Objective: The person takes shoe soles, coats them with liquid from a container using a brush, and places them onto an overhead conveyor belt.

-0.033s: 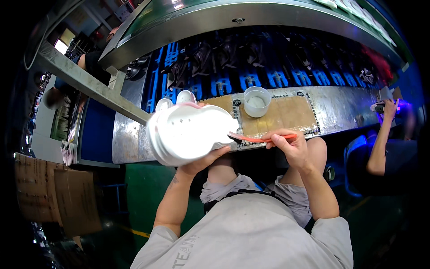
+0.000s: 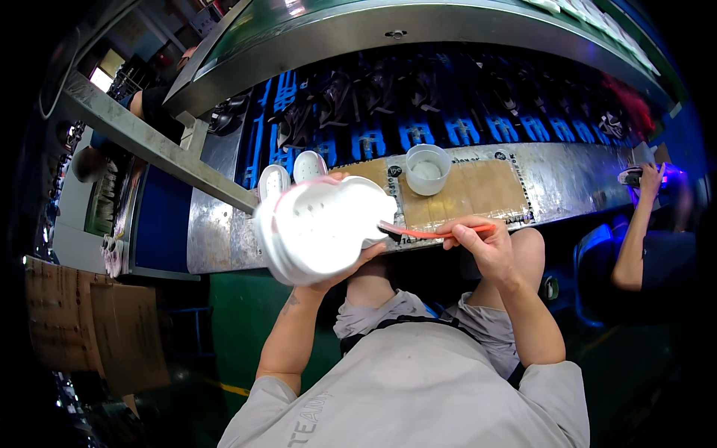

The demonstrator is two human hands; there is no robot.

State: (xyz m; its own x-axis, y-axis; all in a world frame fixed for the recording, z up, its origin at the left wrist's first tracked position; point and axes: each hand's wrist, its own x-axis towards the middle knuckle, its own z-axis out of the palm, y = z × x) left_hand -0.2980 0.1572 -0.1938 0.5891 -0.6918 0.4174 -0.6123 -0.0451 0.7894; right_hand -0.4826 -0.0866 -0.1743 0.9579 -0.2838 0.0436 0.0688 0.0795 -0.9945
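Note:
My left hand (image 2: 351, 270) is closed round a white shoe sole (image 2: 321, 224), gripping it from underneath and from the near side. Small holes and a pinkish rim show on the sole, and further white edges below it look like more layers. Between the fingers of my right hand (image 2: 482, 243) is a brush (image 2: 426, 233) with an orange-red handle. Its dark bristles are at the sole's right edge; whether they touch it is hard to tell. A whitish plastic tub (image 2: 428, 170) with pale contents stands behind the brush. Two white shoe pieces (image 2: 309, 166) with small holes sit behind the sole.
Brown cardboard (image 2: 470, 193) is taped to the metal bench (image 2: 575, 179). Beyond it, dark shoes (image 2: 336, 97) rest on blue racks (image 2: 418, 134) under a metal frame. A co-worker's arm (image 2: 635, 239) is at the right. Cardboard boxes (image 2: 127, 328) stand at lower left.
The white sole has shifted slightly right and towards me, uncovering more of the two white pieces behind it. My right hand and the brush have hardly moved.

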